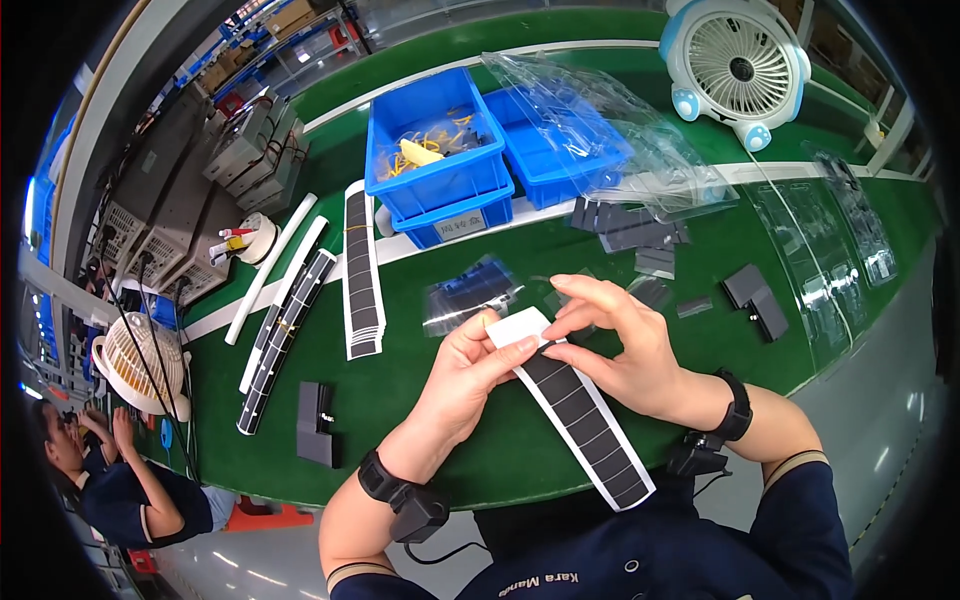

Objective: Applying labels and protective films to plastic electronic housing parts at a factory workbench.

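Note:
A long white backing strip with a row of black rectangular stickers slants from my hands toward the table's near edge. My left hand grips its upper end, thumb on top of the bare white part. At that same end my right hand pinches, thumb and index finger meeting at the edge of a black sticker; the fingertips partly hide it. Just beyond my hands lies a clear film sheet with dark pieces. Black flat pieces are scattered farther back.
More sticker strips and a rolled bundle lie left. Blue bins, clear plastic trays and a fan stand behind. Black blocks flank my hands. A second fan and a co-worker are at far left.

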The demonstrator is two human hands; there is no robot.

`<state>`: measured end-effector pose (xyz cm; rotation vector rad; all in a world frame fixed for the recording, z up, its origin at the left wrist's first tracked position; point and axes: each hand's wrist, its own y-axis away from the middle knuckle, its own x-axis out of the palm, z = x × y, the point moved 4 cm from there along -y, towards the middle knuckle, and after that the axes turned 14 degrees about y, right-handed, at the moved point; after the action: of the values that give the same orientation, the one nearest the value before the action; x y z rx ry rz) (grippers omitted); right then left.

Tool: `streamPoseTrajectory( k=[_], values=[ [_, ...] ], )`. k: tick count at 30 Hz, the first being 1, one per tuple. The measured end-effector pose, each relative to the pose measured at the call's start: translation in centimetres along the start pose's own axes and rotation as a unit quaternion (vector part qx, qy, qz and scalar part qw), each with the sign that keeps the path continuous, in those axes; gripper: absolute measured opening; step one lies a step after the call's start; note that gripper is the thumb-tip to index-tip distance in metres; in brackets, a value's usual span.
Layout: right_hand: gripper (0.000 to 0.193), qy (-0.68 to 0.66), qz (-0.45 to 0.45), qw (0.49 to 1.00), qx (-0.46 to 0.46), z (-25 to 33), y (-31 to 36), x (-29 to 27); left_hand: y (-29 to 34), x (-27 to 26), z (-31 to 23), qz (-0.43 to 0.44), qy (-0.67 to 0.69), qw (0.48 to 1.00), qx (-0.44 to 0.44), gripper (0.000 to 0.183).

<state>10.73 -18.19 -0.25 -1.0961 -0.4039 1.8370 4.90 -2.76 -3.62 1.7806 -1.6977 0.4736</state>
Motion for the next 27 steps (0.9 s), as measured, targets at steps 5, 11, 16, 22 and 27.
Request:
streamPoseTrajectory(
  k=[5, 11, 16, 22, 27],
  values=[
    [0.06, -0.006, 0.025, 1.0, 0.012, -0.1, 0.1, 0.2, -0.2, 0.0, 0.0, 0.002, -0.025, 1.0, 0.008, 0.015],
    [0.056, -0.009, 0.053, 0.998, 0.037, -0.1, 0.3, 0.4, -0.2, -0.2, 0.0, 0.024, -0.087, 0.995, 0.052, 0.018],
    [0.053, 0.084, 0.009, 0.995, -0.051, 0.5, -0.2, 0.1, 0.0, -0.1, -0.1, -0.003, -0.052, 0.998, 0.042, 0.018],
    [0.043, 0.11, 0.014, 0.992, -0.064, 0.6, 0.0, 0.2, 0.0, -0.1, -0.1, -0.03, -0.093, 0.994, 0.039, 0.017],
    [0.042, 0.035, 0.044, 0.991, -0.124, 0.9, 0.4, 0.4, -0.4, -0.3, 0.0, -0.026, -0.08, 0.996, 0.02, 0.015]
  ],
)
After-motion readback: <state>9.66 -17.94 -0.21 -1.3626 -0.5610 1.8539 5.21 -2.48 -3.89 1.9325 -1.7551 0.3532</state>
